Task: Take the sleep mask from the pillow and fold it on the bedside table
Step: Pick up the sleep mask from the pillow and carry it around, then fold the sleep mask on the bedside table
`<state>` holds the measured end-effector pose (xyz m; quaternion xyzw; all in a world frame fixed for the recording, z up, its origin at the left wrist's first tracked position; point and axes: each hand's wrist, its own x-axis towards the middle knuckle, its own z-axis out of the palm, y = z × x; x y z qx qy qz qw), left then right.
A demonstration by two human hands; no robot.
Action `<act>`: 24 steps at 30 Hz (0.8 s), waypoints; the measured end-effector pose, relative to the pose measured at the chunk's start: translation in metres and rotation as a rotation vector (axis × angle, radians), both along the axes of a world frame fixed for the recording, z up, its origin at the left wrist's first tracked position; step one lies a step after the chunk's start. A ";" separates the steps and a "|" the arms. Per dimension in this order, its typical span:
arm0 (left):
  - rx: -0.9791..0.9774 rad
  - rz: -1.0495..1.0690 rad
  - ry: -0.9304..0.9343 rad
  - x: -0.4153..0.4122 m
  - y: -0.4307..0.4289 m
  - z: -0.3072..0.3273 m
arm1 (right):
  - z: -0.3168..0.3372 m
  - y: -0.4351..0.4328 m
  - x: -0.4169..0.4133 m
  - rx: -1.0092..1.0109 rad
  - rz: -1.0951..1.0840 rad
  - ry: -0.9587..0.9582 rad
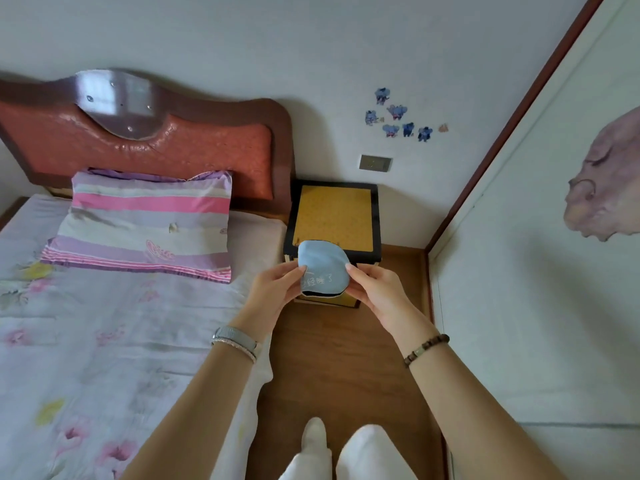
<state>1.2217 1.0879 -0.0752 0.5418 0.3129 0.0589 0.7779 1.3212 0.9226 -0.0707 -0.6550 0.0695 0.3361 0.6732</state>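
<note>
A light blue sleep mask (322,266) with white writing and a black underside is doubled over and held in the air in front of the bedside table (333,212). My left hand (277,289) pinches its left edge. My right hand (375,289) pinches its right edge. The table has a yellow top in a black frame and stands between the bed and the wall. The striped pink and purple pillow (145,223) lies at the head of the bed with nothing on it.
The bed (86,341) with a floral sheet fills the left. A red padded headboard (138,140) stands behind the pillow. A sliding wardrobe door (536,271) closes the right side. Wooden floor (346,368) runs between bed and door; my white-trousered legs (346,455) stand there.
</note>
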 end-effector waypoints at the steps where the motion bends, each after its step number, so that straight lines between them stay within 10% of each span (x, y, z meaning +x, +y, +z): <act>1: 0.006 -0.005 0.012 0.012 0.005 -0.001 | -0.002 0.005 0.011 0.000 -0.012 0.007; 24: 0.082 -0.004 0.342 0.366 0.098 -0.122 | -0.135 0.113 0.358 -0.340 0.051 0.016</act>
